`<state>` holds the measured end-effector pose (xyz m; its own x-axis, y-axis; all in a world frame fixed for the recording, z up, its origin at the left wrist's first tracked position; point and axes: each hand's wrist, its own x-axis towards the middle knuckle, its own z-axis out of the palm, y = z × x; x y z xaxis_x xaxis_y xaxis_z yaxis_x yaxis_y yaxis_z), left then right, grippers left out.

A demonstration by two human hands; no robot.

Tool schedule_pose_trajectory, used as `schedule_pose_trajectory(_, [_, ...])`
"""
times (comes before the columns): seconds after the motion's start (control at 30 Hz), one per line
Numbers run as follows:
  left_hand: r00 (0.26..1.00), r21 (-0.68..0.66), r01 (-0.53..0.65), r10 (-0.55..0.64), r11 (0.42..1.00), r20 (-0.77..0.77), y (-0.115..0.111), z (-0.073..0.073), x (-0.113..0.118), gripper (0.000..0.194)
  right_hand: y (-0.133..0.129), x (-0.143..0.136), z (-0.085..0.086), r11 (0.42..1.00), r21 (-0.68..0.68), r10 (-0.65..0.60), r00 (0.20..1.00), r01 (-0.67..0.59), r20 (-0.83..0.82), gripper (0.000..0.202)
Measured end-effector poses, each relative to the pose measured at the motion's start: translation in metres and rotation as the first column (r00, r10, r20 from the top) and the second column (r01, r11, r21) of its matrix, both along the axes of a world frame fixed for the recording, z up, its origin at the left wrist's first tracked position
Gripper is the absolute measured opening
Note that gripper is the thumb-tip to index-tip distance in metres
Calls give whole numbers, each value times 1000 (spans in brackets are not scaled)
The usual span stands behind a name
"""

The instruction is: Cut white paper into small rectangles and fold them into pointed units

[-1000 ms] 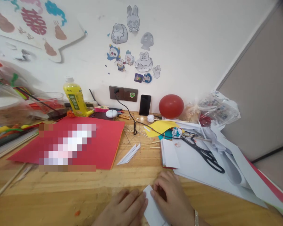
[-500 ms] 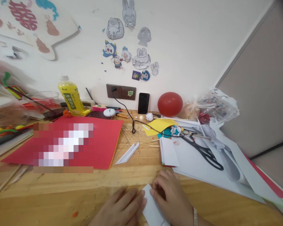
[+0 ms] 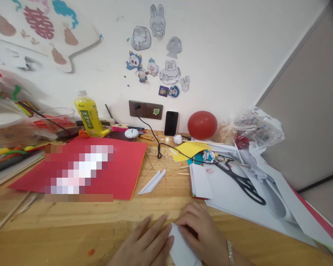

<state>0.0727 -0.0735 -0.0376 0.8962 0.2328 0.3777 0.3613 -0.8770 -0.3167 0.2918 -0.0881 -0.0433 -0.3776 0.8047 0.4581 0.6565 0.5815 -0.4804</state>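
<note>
A folded strip of white paper point(image 3: 181, 246) lies between my hands at the near edge of the view, its lower end cut off by the frame. My right hand point(image 3: 201, 231) is curled, thumb and index finger closed on the paper's upper right edge. On the other side, my left hand point(image 3: 144, 242) lies with its fingers stretched out on the wood, fingertips touching the paper's left edge. Further off rests a pair of thin folded white paper strips point(image 3: 152, 181).
Red paper sheets point(image 3: 124, 166) lie left, partly blurred out. A small stack of white paper point(image 3: 200, 181) sits beyond my right hand, with black-handled scissors point(image 3: 244, 183) on white sheets. A yellow bottle point(image 3: 89, 114), phone point(image 3: 171, 123) and red balloon point(image 3: 202, 125) stand along the wall.
My left fingers have spread further apart and stretched forward along the table. The right hand stays curled at the paper's edge. The whole view has shifted slightly.
</note>
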Motion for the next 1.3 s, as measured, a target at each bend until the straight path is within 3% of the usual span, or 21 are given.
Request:
schedule_pose_trajectory(0.2, [997, -45, -41, 44, 998, 66, -2, 5, 2, 25, 2, 2, 6, 962, 254, 43, 972, -102, 229, 24])
schedule_pose_trajectory(0.4, [997, -34, -34, 36, 999, 72, -1, -3, 3, 26, 3, 0, 12, 914, 381, 31, 960, -140, 278, 29])
schedule_pose_trajectory(0.67, [996, -27, -24, 26, 999, 82, 0, -3, 5, 27, 0, 0, 14, 928, 332, 48, 937, -169, 345, 37])
schedule_pose_trajectory(0.9, [995, -31, -32, 35, 999, 89, -2, -1, 4, 26, -1, 1, 12, 941, 298, 68, 951, -162, 303, 30])
schedule_pose_trajectory(1.07, [998, -54, -30, 33, 998, 57, -2, -5, 2, 27, -3, 5, 14, 973, 184, 86, 956, -141, 279, 14])
schedule_pose_trajectory(1.3, [998, -46, -45, 47, 998, 35, -3, 2, 3, 29, -7, 7, 20, 983, 55, 152, 939, -177, 309, 22])
